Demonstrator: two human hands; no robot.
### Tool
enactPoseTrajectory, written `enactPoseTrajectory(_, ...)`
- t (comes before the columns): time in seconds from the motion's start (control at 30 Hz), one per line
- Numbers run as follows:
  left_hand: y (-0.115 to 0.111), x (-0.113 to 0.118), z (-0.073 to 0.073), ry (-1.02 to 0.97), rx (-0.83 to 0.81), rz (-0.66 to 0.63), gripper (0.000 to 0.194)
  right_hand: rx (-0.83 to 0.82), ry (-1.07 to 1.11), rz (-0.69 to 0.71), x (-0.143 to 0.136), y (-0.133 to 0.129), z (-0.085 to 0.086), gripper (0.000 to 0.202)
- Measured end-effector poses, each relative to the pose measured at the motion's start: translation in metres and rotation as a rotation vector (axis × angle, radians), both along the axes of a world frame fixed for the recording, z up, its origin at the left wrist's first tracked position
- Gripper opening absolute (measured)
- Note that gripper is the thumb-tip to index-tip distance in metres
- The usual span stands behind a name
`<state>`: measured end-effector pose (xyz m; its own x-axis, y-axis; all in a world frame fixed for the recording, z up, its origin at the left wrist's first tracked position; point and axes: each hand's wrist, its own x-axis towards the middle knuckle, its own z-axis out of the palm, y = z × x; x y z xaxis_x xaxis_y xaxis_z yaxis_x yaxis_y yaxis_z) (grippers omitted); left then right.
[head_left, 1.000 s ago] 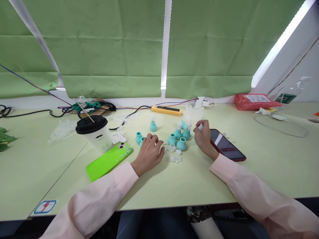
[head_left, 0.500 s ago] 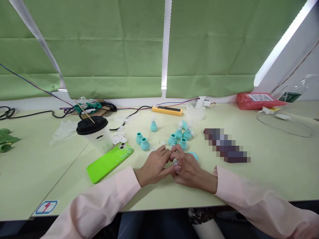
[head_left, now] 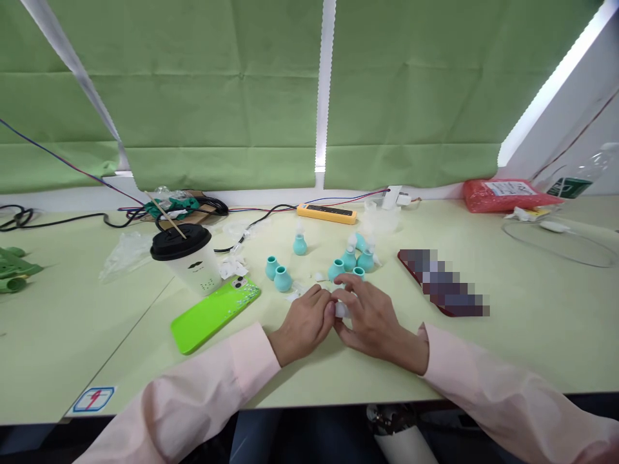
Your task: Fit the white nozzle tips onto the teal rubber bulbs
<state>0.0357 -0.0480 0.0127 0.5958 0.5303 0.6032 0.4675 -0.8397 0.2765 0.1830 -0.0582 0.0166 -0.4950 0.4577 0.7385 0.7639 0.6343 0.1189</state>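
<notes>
My left hand (head_left: pixel 305 327) is closed, its thumb and curled fingers pinching one end of a small white, cloudy-looking piece (head_left: pixel 342 310). Around the other end curve the fingers and thumb of my right hand (head_left: pixel 371 319); they hide part of the piece, so its exact kind does not show. Just beyond my hands stand small turquoise vase-shaped pieces with round openings, among them one (head_left: pixel 336 270) near my right fingertips and another (head_left: pixel 282 279) to the left. Several have translucent white tops, such as the one standing alone farther back (head_left: pixel 300 244).
A bright green phone (head_left: pixel 215 316) lies left of my hands, in front of a white paper cup (head_left: pixel 196 270) with a black lid. At right lies a dark red, pixelated object (head_left: pixel 438 283). Behind are a yellow power strip (head_left: pixel 327 214), cables, clear plastic and a red package (head_left: pixel 507 195).
My right hand has turned and its fingers have opened out somewhat, so the white piece shows more. My left thumb has drawn back. The turquoise piece beside my right hand is now hidden.
</notes>
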Motion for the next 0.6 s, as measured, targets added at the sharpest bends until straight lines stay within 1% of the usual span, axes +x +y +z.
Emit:
enactPoseTrajectory(0.07, 0.002, -0.003, 0.002, -0.071, 0.000, 0.018, 0.028, -0.018, -0.075, -0.125, 0.003, 0.003, 0.006, 0.016)
enactPoseTrajectory(0.1, 0.003, -0.005, 0.004, -0.100, -0.011, 0.019, 0.028, -0.036, -0.104, -0.175, 0.005, 0.005, 0.008, 0.008)
enactPoseTrajectory(0.13, 0.003, -0.006, 0.006, -0.123, -0.035, 0.016, 0.029, -0.059, -0.126, -0.208, 0.006, 0.006, 0.009, 0.005)
enactPoseTrajectory(0.2, 0.002, -0.008, 0.010, -0.134, -0.112, -0.003, 0.030, -0.118, -0.159, -0.235, 0.008, 0.007, 0.010, 0.011)
enactPoseTrajectory(0.23, 0.001, -0.009, 0.011, -0.130, -0.167, -0.010, 0.031, -0.149, -0.170, -0.232, 0.008, 0.006, 0.009, 0.011)
enactPoseTrajectory(0.3, 0.000, -0.007, 0.014, -0.137, -0.338, -0.011, 0.036, -0.211, -0.184, -0.209, 0.007, 0.005, 0.007, 0.007)
enactPoseTrajectory(0.37, 0.002, -0.005, 0.015, -0.193, -0.592, -0.015, 0.043, -0.246, -0.181, -0.173, 0.006, 0.005, 0.005, 0.006)
enactPoseTrajectory(0.43, 0.007, -0.005, 0.015, -0.296, -0.876, -0.049, 0.047, -0.233, -0.155, -0.124, 0.006, 0.005, 0.003, 0.007)
enactPoseTrajectory(0.47, 0.010, -0.005, 0.016, -0.349, -0.975, -0.064, 0.047, -0.213, -0.132, -0.099, 0.007, 0.006, 0.002, 0.007)
enactPoseTrajectory(0.5, 0.014, -0.007, 0.016, -0.391, -1.019, -0.060, 0.047, -0.194, -0.106, -0.076, 0.008, 0.007, 0.001, 0.008)
enactPoseTrajectory(0.53, 0.018, -0.009, 0.017, -0.409, -0.994, -0.031, 0.046, -0.182, -0.076, -0.056, 0.009, 0.008, 0.001, 0.007)
enactPoseTrajectory(0.57, 0.022, -0.012, 0.018, -0.395, -0.897, 0.028, 0.046, -0.182, -0.042, -0.043, 0.009, 0.009, 0.000, 0.007)
enactPoseTrajectory(0.6, 0.026, -0.015, 0.019, -0.347, -0.737, 0.109, 0.044, -0.197, -0.005, -0.040, 0.010, 0.009, 0.000, 0.005)
